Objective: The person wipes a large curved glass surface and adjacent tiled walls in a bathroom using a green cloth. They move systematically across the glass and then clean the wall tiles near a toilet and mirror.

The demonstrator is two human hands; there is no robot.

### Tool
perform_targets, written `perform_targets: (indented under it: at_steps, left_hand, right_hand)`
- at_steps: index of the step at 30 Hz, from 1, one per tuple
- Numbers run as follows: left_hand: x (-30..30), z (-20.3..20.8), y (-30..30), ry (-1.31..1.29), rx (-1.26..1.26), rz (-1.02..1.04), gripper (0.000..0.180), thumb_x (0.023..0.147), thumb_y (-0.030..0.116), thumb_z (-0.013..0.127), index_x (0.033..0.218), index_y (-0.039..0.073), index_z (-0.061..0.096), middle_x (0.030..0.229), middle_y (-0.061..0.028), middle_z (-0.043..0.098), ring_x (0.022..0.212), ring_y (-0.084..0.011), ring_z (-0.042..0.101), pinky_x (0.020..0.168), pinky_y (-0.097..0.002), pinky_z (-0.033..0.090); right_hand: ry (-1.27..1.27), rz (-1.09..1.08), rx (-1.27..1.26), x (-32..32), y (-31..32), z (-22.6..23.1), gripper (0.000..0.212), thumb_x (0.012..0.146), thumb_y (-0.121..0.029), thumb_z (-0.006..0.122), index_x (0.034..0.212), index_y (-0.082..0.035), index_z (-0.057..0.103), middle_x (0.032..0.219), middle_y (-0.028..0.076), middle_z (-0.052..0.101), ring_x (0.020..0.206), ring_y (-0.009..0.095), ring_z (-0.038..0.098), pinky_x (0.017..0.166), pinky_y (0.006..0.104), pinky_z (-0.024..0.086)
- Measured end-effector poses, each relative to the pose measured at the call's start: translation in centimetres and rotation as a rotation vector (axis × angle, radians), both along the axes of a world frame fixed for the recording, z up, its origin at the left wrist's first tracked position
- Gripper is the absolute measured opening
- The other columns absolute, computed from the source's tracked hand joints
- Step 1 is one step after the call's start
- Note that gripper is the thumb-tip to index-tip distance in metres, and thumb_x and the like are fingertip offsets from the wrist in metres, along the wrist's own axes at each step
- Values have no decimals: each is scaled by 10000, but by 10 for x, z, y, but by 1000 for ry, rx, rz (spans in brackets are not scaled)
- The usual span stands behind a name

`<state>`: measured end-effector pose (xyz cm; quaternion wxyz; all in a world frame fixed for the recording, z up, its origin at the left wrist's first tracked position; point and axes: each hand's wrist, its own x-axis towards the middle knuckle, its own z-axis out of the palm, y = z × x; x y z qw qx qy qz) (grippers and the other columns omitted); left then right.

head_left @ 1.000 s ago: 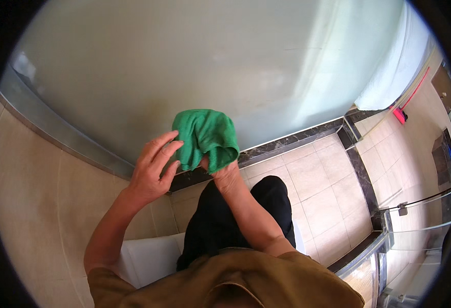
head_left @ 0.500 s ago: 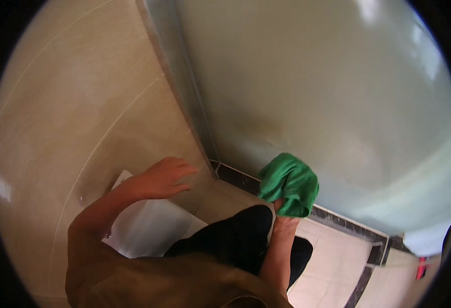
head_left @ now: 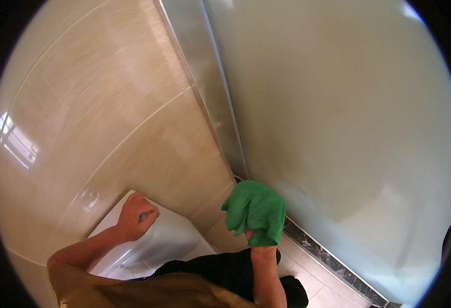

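A crumpled green cloth point(head_left: 258, 208) drapes over my right hand point(head_left: 249, 235) and hides nearly all of its fingers. The cloth is near the bottom corner where the frosted glass panel point(head_left: 338, 113) meets the metal frame. Whether it touches the glass I cannot tell. Farther left, my left hand point(head_left: 133, 218) is curled into a loose fist, with a pale gap showing between thumb and fingers. It is above or against the top of a white ceramic toilet point(head_left: 174, 231), beside the tiled wall.
Beige glossy wall tiles point(head_left: 117, 87) rise on the left. A metal frame strip point(head_left: 197, 66) joins them to the glass. Along the glass's foot runs a dark marbled border point(head_left: 317, 246), with pale floor tiles point(head_left: 307, 277) next to it. My dark-trousered legs point(head_left: 210, 272) are bent below.
The view has shifted. My left hand has moved down onto or over the toilet, and its fingers have curled from spread to closed. The cloth on my right hand appears lower and farther left.
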<state>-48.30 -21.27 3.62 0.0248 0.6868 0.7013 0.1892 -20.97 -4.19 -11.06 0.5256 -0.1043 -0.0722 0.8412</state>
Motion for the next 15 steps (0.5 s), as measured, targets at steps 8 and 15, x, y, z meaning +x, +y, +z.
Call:
perform_targets:
  at_steps: [8,15]
  left_hand:
    - [1,14,11,-89,-87,-27,101,755,26,650,814,105,672,751,-49,629,745,-281,574,817,-436,418]
    - [-3,19,-6,-148,-2,-9,121,744,12,691,801,115,664,721,-44,618,716,-271,585,822,-416,432]
  right_hand:
    - [-183,315,176,-18,33,16,413,1006,-348,599,1344,-117,553,1331,75,601,1224,246,578,1067,413,466]
    - [-331,429,231,-35,29,84,402,1009,-296,600,1363,-116,538,1318,65,603,1211,231,580,1065,398,464]
